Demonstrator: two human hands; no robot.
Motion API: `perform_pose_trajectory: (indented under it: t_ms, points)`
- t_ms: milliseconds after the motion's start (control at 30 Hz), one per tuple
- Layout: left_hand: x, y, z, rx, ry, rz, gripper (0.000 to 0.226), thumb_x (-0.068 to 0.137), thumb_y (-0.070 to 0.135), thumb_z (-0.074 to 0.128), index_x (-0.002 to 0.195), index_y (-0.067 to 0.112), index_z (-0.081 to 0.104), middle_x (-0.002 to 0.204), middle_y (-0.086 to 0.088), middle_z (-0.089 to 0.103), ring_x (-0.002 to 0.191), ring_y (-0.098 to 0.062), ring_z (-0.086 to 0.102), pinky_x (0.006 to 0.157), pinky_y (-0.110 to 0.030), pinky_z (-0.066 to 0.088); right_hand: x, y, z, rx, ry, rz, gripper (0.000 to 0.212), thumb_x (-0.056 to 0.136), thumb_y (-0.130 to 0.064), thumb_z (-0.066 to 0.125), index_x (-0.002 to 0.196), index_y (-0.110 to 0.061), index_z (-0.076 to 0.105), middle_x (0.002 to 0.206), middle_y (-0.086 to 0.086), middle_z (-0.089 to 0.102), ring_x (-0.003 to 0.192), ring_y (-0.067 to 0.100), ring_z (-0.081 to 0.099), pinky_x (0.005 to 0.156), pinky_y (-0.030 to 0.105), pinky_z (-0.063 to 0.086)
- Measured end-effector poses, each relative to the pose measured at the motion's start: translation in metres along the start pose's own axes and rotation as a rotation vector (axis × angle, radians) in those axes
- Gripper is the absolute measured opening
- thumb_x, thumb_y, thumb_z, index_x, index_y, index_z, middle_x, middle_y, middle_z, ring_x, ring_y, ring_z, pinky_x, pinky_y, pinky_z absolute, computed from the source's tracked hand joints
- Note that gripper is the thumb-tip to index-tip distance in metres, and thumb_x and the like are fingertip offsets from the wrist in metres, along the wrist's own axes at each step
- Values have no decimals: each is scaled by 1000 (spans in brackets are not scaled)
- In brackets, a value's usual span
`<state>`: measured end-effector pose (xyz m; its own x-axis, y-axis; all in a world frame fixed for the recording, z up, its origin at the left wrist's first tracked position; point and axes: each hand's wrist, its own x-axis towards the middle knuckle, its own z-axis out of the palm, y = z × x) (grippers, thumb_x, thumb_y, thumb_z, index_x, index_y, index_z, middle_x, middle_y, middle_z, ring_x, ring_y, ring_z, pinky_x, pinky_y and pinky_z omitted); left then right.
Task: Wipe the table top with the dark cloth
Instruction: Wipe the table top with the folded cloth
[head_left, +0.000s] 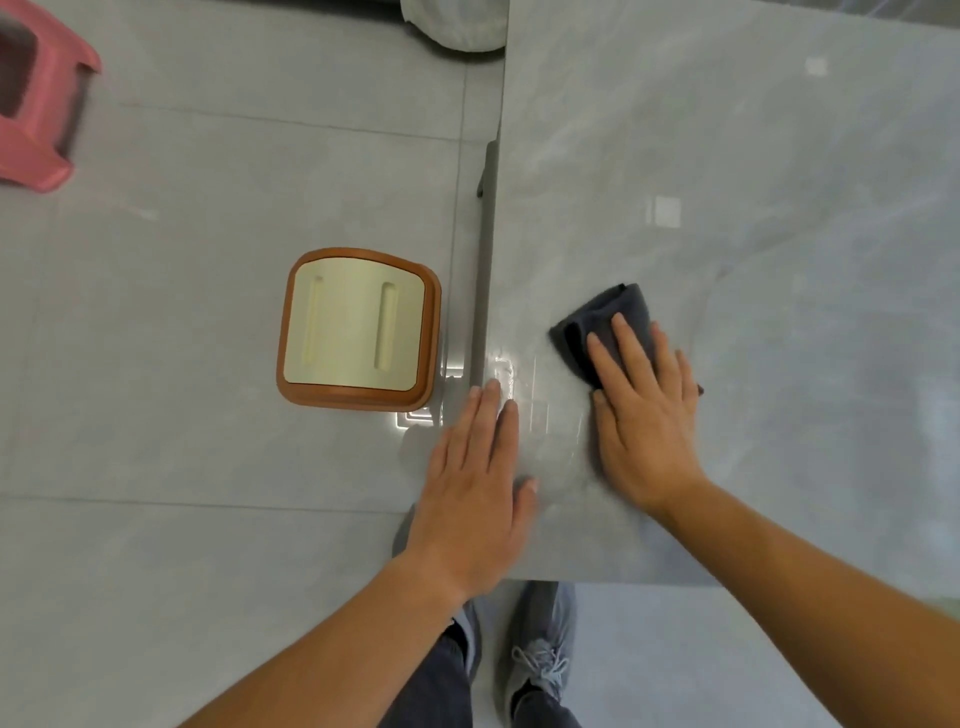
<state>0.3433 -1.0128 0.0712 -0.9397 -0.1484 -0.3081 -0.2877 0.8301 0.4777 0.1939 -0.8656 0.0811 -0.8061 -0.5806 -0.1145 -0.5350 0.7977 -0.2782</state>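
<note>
A view looking straight down from head height over a pale grey tiled floor (208, 467) on the left and a glossy grey tabletop (779, 156) on the right.

At the far left edge, part of a pink plastic stool (36, 114) stands on the floor. Nearer the middle, a square stool (358, 330) with a cream seat and an orange-brown rim sits on the floor just beside the tabletop's left edge, with 2 long slots in its seat.

Next, the left hand (475, 488) lies flat, palm down, at the near left corner of the tabletop. Its fingers are straight and close together, and it holds nothing. Bright reflections of light shine on the surface just beyond its fingertips.

To the right, the right hand (644, 415) presses flat on a folded dark cloth (602, 322), fingers spread a little over it rather than gripping. The cloth lies on the tabletop near the left edge, sticking out beyond the fingertips and towards the left.

At the top, a white rounded object (457, 23) is partly cut off by the frame. At the bottom, between the 2 bare forearms, dark trousers and grey laced shoes (540, 654) show on the floor below the tabletop's near edge.
</note>
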Motion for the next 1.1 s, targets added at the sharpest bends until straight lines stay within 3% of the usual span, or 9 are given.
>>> perform_pose_trajectory:
  t_ms: [100,200,333,433,633,700,867,1000,1100]
  points:
    - [-4,1,1,-28,17,-4,73,101,45,30,158,13,-1,166,-2,-16,153,-18,-12,121,-48,17,-34,4,3,-73,-67,-234,53,102,-30,38,155,-24,36,164,4,24,152,38,14,121,56,12]
    - [-16,2,7,-42,39,-17,73,102,52,23,158,10,2,167,-5,-11,154,-21,-5,120,-45,18,-4,13,-4,-103,-125,-375,54,102,-34,37,155,-25,36,165,4,24,151,39,15,120,57,13]
    - [-27,9,18,-66,78,-57,75,101,56,20,158,12,-3,167,-4,-13,153,-19,-5,121,-43,15,73,-17,3,-58,-45,-213,55,102,-39,30,156,-29,28,167,0,19,153,35,9,122,55,7]
    - [-37,18,23,-124,96,-131,77,101,58,20,158,14,-6,167,-1,-13,153,-16,-6,121,-38,11,61,-28,13,-64,-28,-220,53,103,-38,32,156,-31,28,166,-1,20,153,34,8,122,54,5]
    - [-61,30,32,-168,66,-252,82,96,64,18,153,24,-25,163,6,-26,151,-9,-16,122,-33,4,-36,15,8,-112,-186,-640,55,102,-38,36,156,-35,28,167,-3,20,154,33,10,121,57,14]
    - [-63,31,36,-199,73,-279,82,94,68,12,151,28,-30,161,10,-30,149,-6,-20,120,-29,0,-17,24,6,-106,-166,-626,53,102,-37,36,155,-36,29,166,-4,21,153,32,13,121,56,15]
    - [-62,27,44,-252,96,-257,79,97,63,21,151,30,-27,164,10,-24,149,-3,-18,118,-25,-5,6,6,13,-51,-57,-287,52,104,-37,32,155,-34,27,166,-3,20,153,33,8,122,55,7]
    - [-65,28,44,-367,105,-253,82,94,51,31,148,38,-30,165,11,-17,149,-2,-15,120,-27,-2,-62,18,19,-79,-107,-550,54,103,-38,35,156,-34,28,166,-2,21,154,34,8,121,57,11]
    - [-65,30,43,-428,82,-279,84,93,49,32,153,30,-23,165,11,-16,149,-2,-15,120,-28,-3,-90,42,10,-88,-139,-644,53,103,-35,38,156,-34,30,167,-3,20,154,33,11,121,56,14]
